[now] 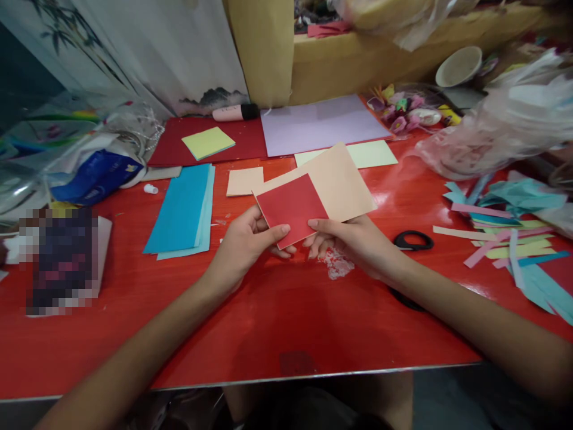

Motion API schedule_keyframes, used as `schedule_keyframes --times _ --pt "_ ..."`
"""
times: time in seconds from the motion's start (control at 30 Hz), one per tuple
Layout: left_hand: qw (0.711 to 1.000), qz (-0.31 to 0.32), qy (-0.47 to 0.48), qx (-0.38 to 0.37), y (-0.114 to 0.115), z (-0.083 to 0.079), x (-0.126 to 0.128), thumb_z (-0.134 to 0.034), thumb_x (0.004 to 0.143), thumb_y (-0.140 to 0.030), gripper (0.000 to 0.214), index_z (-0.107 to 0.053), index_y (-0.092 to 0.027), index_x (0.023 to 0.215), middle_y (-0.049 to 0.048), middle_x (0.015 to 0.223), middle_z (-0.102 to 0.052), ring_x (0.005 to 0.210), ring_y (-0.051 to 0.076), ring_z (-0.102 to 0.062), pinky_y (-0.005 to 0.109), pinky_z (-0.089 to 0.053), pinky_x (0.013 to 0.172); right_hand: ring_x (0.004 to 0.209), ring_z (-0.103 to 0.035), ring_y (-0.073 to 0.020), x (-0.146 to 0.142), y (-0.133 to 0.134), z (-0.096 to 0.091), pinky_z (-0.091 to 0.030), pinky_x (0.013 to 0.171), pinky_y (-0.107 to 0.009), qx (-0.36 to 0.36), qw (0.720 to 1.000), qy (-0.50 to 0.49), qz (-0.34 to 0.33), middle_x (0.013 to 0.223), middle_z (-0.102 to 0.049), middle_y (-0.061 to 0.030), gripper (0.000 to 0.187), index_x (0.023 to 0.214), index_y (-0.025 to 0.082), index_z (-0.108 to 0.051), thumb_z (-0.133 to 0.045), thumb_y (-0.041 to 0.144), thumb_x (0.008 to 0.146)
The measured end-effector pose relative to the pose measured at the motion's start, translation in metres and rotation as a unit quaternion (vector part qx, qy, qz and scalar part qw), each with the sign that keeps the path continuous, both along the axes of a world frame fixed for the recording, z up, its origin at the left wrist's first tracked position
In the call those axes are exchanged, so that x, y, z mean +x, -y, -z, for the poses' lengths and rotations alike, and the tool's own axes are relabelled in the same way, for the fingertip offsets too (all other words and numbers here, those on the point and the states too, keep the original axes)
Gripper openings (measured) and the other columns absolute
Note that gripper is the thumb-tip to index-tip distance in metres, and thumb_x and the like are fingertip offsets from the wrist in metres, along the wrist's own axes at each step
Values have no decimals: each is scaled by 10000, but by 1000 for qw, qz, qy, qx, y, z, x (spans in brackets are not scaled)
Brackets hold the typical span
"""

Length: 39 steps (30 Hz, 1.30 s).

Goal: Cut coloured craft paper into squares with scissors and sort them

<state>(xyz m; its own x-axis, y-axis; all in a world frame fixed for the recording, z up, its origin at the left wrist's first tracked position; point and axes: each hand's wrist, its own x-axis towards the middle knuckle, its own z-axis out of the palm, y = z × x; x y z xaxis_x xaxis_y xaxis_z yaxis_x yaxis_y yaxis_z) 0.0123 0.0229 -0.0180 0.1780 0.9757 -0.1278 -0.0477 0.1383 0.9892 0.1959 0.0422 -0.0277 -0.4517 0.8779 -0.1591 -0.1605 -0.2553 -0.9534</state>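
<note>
Above the red table, my left hand (244, 245) pinches the left side of a red square of paper (293, 209), thumb on top. My right hand (358, 242) grips the lower right, its thumb at the red square's edge. Behind the red square, and held together with it, lies a larger peach sheet of paper (344, 185). A small peach square (245, 181) rests on the table just beyond my left hand. To the left are blue paper sheets (179, 209). Black-handled scissors (412, 240) lie partly hidden under my right forearm.
Colored paper strips (505, 239) are heaped at the right, below a clear plastic bag (501, 119). Along the back lie a lilac sheet (322, 125), dark red paper (165, 140), yellow squares (208, 143) and a pink-and-black tube (236, 112). A blue packet (96, 179) sits left.
</note>
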Motion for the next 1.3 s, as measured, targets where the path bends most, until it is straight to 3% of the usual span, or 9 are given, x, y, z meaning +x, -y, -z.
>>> schedule_keyframes --times 0.5,0.93,1.03,1.13,1.23,1.3 --pt "999 -27 -5 21 2 1 2 -701 720 -278 304 -600 -192 993 -9 664 -648 533 141 -632 252 -552 538 508 -621 -131 0 0 -1 -491 489 -245 13 1000 -7 -3 660 -679 -55 161 745 128 -632 -644 288 765" --pt "999 -20 20 34 3 0 2 -687 740 -271 300 -575 -166 998 23 778 -685 588 162 -662 266 -570 549 528 -615 -138 3 -3 -7 -505 518 -266 36 999 27 -23 660 -658 -47 177 737 145 -628 -638 318 772" --pt "998 -39 9 54 0 1 -1 -685 742 -272 273 -575 -161 967 -2 694 -664 544 151 -652 268 -573 554 509 -590 -124 14 -16 -12 -489 488 -249 50 997 52 4 632 -617 -24 204 767 147 -607 -650 346 760" --pt "996 -51 7 69 -5 3 -6 -691 732 -252 231 -571 -165 908 -18 655 -646 520 145 -646 267 -574 557 499 -522 -79 27 -31 -16 -453 457 -206 88 991 64 78 632 -551 0 227 754 159 -601 -606 382 796" --pt "996 -49 2 76 -10 5 -11 -689 721 -238 249 -563 -165 923 -8 691 -656 515 148 -645 278 -576 548 590 -527 -66 33 -39 -20 -436 486 -170 134 974 112 143 751 -576 -10 184 825 172 -633 -611 352 793" --pt "996 -42 -5 80 -13 6 -14 -682 722 -236 284 -564 -163 969 4 721 -667 523 152 -647 285 -578 546 690 -576 -92 32 -38 -21 -468 547 -184 137 971 137 139 863 -623 -29 220 904 187 -641 -652 348 756"
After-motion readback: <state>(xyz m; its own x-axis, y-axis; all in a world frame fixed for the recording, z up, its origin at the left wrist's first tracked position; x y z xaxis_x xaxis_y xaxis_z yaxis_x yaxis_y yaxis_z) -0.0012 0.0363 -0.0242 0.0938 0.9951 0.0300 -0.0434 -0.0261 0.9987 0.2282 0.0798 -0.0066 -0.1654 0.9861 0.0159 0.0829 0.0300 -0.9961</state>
